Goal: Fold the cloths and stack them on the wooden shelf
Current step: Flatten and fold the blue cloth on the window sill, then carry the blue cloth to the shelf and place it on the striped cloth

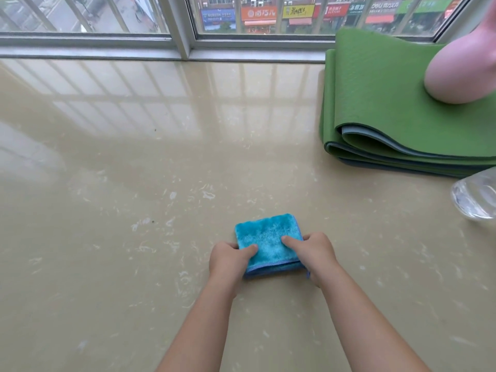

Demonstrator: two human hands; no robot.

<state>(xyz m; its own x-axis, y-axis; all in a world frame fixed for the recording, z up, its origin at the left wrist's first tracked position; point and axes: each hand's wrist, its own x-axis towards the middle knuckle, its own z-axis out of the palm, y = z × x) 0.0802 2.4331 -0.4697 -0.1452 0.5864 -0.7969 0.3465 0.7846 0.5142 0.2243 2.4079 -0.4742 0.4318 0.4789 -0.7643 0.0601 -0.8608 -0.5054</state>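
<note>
Folding appears complete: your left hand point(228, 260) and right hand point(318, 253) each grip a near corner of the folded cloth point(268, 234) on the ledge point(134, 183); next, carry it level to the shelf, not in view.

The cloth point(268, 244) is fuzzy turquoise with blue edging; the folded mat point(375, 103) is green; the sill point(134, 170) is glossy beige.
</note>
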